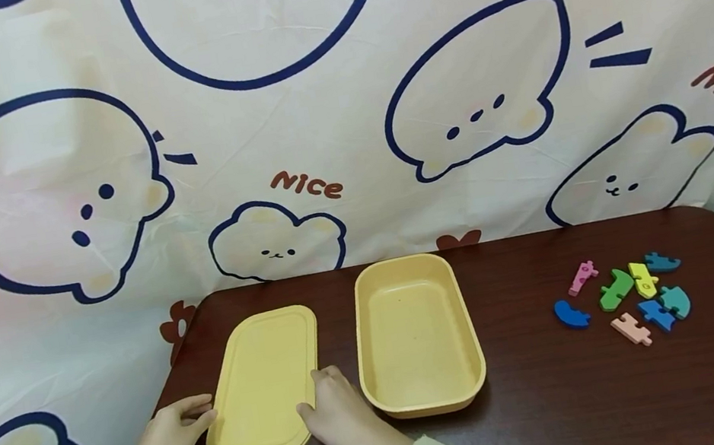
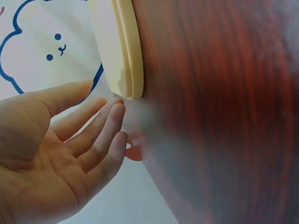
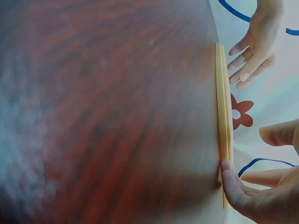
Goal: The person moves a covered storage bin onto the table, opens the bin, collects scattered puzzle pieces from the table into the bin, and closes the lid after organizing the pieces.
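A flat yellow lid (image 1: 264,386) lies on the dark table, left of an uncovered yellow box (image 1: 419,336). My left hand (image 1: 171,439) is at the lid's left edge with relaxed fingers and holds nothing. In the left wrist view, the fingers of that hand (image 2: 70,149) are extended close by the corner of the lid (image 2: 126,56). On the opposite side, my right hand (image 1: 344,413) touches the lid's right edge. The right wrist view shows a fingertip of this hand (image 3: 261,196) against the lid's rim (image 3: 223,112), the thumb standing apart.
Several coloured puzzle pieces (image 1: 616,290) lie scattered on the right part of the wooden table (image 1: 551,409). A white cloth (image 1: 341,117) printed with blue-outlined cartoon shapes hangs behind the table and along its sides.
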### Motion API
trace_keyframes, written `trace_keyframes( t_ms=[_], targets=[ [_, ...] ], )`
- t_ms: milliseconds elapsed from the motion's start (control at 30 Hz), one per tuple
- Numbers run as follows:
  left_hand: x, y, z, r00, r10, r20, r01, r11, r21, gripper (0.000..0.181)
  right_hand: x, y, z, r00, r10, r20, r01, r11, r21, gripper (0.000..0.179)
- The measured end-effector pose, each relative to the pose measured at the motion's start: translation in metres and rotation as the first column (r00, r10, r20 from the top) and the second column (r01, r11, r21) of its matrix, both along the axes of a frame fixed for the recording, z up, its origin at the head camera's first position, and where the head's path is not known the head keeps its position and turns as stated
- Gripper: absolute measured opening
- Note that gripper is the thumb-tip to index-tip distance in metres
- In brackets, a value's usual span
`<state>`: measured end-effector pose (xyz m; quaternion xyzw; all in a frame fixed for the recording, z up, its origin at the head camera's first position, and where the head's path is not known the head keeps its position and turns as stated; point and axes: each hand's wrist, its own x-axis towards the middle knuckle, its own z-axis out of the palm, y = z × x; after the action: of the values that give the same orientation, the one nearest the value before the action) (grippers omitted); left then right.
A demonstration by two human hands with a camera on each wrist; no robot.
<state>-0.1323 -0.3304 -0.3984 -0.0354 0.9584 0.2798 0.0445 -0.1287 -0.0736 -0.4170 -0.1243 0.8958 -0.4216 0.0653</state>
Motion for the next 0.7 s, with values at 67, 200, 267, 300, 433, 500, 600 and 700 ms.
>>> trace_keyframes(
  t_ms=[67, 200, 267, 300, 433, 500, 600, 700],
  targets=[
    [0.001, 0.002, 0.002, 1.000, 0.011, -0.004, -0.011, 1.000, -0.001, 0.041, 0.001, 0.001, 0.000, 1.000, 0.003, -0.003, -0.003, 1.000, 0.000, 0.054],
    [0.004, 0.005, 0.005, 0.999, 0.041, -0.013, -0.041, 0.999, 0.007, 0.042, 0.003, 0.001, 0.002, 1.000, 0.008, -0.001, -0.008, 1.000, 0.001, 0.052],
    [0.005, 0.007, 0.006, 0.998, 0.053, -0.017, -0.053, 0.999, 0.008, 0.042, 0.004, 0.001, 0.004, 1.000, 0.015, 0.004, -0.015, 1.000, -0.001, 0.052],
    [0.005, 0.008, 0.007, 0.998, 0.057, -0.018, -0.057, 0.998, 0.007, 0.043, 0.005, 0.002, 0.005, 1.000, 0.020, 0.005, -0.020, 1.000, -0.003, 0.051],
    [0.008, 0.013, 0.012, 0.997, 0.068, -0.024, -0.068, 0.998, 0.005, 0.042, 0.009, 0.003, 0.010, 0.999, 0.038, -0.009, -0.038, 0.999, -0.022, 0.049],
    [0.009, 0.017, 0.014, 0.997, 0.074, -0.025, -0.074, 0.997, -0.001, 0.042, 0.010, 0.005, 0.013, 0.999, 0.046, -0.025, -0.047, 0.998, -0.031, 0.048],
    [0.013, 0.023, 0.016, 0.995, 0.086, -0.039, -0.087, 0.996, -0.011, 0.041, 0.013, 0.007, 0.018, 0.997, 0.063, -0.043, -0.066, 0.996, -0.053, 0.046],
    [0.016, 0.028, 0.018, 0.993, 0.103, -0.058, -0.104, 0.994, -0.017, 0.041, 0.015, 0.011, 0.023, 0.996, 0.077, -0.051, -0.081, 0.994, -0.079, 0.045]
  ],
)
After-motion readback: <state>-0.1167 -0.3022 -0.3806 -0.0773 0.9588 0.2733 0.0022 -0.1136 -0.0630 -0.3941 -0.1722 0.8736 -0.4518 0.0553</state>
